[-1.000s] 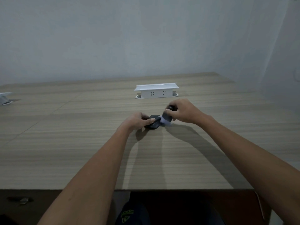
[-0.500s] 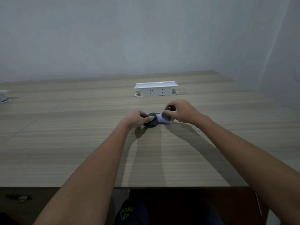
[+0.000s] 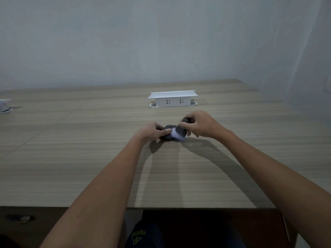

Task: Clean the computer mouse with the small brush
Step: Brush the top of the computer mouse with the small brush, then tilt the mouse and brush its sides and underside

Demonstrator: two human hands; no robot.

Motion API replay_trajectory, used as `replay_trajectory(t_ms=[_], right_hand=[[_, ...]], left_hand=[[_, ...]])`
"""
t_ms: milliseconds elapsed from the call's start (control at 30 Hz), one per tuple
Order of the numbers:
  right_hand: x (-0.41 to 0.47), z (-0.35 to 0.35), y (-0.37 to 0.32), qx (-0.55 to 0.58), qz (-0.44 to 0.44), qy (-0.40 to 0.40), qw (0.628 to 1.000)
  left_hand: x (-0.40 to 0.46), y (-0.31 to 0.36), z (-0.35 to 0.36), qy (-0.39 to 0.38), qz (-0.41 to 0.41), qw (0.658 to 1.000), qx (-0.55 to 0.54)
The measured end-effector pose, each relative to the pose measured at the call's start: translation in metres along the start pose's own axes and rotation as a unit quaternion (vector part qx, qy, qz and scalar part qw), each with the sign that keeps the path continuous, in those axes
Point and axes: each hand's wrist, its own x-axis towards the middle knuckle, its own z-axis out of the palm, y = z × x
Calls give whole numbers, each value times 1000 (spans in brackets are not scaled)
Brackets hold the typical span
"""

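Mid-desk (image 3: 89,158), left hand (image 3: 152,131) pinches the light, smooth-shelled mouse (image 3: 167,136) by its sides; right hand (image 3: 200,125) clasps the soft-bristled brush (image 3: 179,132).

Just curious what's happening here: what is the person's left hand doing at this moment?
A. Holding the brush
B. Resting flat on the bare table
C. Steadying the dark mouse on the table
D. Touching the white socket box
C: the left hand grips the side of the dark mouse on the table, while the right hand works the brush on it.
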Motion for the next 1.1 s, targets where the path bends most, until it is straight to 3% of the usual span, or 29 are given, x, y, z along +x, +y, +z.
replay_trajectory(t_ms=[67,200,367,533,700,833,900,1000,1100], right_hand=[[-2,2,-1,2,8,-25,1000],[7,6,12,-77,41,85,993],[-2,5,-6,13,8,-15,1000],[9,12,14,-72,41,101,991],[-2,10,0,29,23,-1,999],[6,14,11,-37,57,112,991],[3,12,9,-24,50,90,994],[-1,11,0,61,48,-10,997],[6,13,5,23,68,25,997]], left_hand=[[1,0,-1,-1,2,1000,1],[0,1,2,2,-5,1000,-4],[1,1,-1,-4,0,1000,-2],[0,2,2,0,0,1000,-5],[3,0,0,-2,3,1000,6],[1,3,2,-4,-5,1000,4],[1,2,2,-2,-3,1000,3],[3,0,1,3,2,1000,3],[3,2,1,0,1,1000,3]])
